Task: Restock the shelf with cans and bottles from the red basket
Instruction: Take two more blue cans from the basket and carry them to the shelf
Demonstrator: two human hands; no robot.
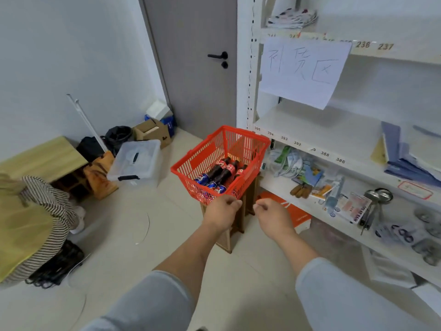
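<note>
The left hand point(223, 212), fingers curled loosely on nothing, hovers at the near rim of the red basket point(214, 149) — perched on a wooden stool point(235, 225), likely for easy reach. Inside lie cola bottles point(224, 170) and blue cans point(210, 182). The right hand point(272, 215), also curled and empty, hangs near the white shelf point(317, 130) at right — still bare for stock.

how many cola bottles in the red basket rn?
3 visible, lying side by side mid-basket: left bottle, middle bottle, right bottle. More may be hidden behind the red basket wall.

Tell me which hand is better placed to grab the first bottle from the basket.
Left, probably. The left hand is already at the near rim of the red basket, just below the cola bottles; the right hand hangs off to the basket's side, empty.
</note>
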